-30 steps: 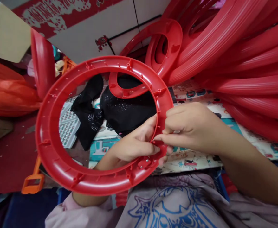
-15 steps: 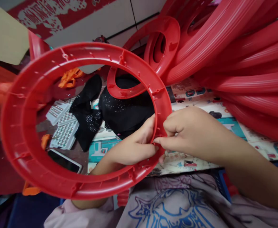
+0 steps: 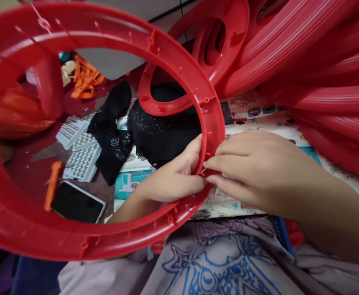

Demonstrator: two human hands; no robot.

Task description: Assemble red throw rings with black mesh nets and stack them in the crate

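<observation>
A large red plastic ring (image 3: pixel 130 239), its ribbed hollow side facing me, fills the left and middle of the view. My left hand (image 3: pixel 182 178) is closed around the ring's lower right part, its thumb inside the opening and its other fingers mostly hidden under the rim. At that same spot my right hand (image 3: pixel 256 168) pinches with thumb and forefinger at the rim's inner edge. Something small, thin and shiny shows at its fingertips, too small to name. Through the ring I see pale plastic trays (image 3: pixel 82 162) of small metal parts.
Black cloth (image 3: pixel 167 139) with shiny dots lies on the printed sheet (image 3: pixel 249 123). A phone (image 3: pixel 77 203), an orange strip (image 3: pixel 53 184) and orange plastic pieces (image 3: pixel 85 78) are at left. Stacked red curved parts (image 3: pixel 320 86) crowd the right; a smaller red ring (image 3: pixel 167 107) leans behind.
The large ring has tilted and come nearer, its left side now running out of view. My right hand's fingers have straightened somewhat, still pinching at the rim. My left hand keeps its hold.
</observation>
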